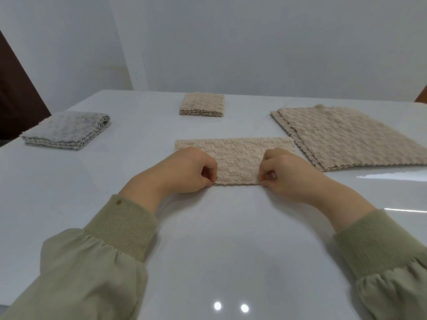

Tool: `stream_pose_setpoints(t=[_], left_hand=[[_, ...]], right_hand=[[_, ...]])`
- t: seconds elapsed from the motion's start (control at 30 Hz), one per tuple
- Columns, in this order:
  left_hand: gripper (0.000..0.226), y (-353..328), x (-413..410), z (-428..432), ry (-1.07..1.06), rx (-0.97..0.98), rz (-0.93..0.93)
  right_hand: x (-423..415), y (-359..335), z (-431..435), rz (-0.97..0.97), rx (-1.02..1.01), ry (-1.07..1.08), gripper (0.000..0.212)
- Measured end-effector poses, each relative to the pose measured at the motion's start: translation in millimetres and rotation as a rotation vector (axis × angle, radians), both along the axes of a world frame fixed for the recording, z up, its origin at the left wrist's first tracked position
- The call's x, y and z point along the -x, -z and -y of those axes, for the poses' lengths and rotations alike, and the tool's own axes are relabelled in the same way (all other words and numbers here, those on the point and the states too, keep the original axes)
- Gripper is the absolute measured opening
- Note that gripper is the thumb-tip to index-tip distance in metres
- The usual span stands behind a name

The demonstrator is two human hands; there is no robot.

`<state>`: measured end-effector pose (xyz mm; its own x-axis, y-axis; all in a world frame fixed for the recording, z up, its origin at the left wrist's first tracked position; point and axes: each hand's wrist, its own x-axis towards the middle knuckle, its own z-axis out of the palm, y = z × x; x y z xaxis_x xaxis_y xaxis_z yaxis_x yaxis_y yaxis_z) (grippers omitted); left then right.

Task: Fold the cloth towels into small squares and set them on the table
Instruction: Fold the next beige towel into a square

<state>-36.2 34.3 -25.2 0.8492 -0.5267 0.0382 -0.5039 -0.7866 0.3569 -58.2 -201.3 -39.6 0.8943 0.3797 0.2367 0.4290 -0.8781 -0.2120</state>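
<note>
A beige towel (235,155), folded into a long rectangle, lies flat in the middle of the white table (219,239). My left hand (184,169) pinches its near edge on the left side. My right hand (286,172) pinches the same near edge on the right side. Both hands rest on the cloth, and their fingers cover the towel's near corners. A small folded beige square (202,104) sits further back near the table's far edge.
A pile of unfolded beige towels (346,135) lies flat at the right. A folded stack of grey towels (67,130) sits at the left, near the table's edge. A white wall stands behind the table.
</note>
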Motion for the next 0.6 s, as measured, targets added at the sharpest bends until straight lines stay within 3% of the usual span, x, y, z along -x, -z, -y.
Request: stream_pose_setpoints(t=[0.2, 0.3, 0.4, 0.47, 0.6], left_hand=[[0.014, -2, -3, -6, -0.033, 0.002, -0.038], [0.008, -5, -5, -12, -0.055, 0.001, -0.101], [0.014, -11, -5, -23, -0.098, 0.009, -0.185], [0.030, -10, -10, -27, -0.181, 0.003, -0.069], [0.026, 6, -25, -6, -0.253, 0.131, 0.391]], right_hand=[[0, 0, -2, 0.038, -0.151, 0.074, 0.014], [-3, 7, 3, -0.135, 0.035, 0.217, 0.048], [-6, 14, 11, -0.300, 0.184, 0.316, 0.054], [-7, 14, 12, -0.225, 0.161, 0.336, 0.051], [-13, 13, -9, 0.079, -0.042, 0.401, 0.045]])
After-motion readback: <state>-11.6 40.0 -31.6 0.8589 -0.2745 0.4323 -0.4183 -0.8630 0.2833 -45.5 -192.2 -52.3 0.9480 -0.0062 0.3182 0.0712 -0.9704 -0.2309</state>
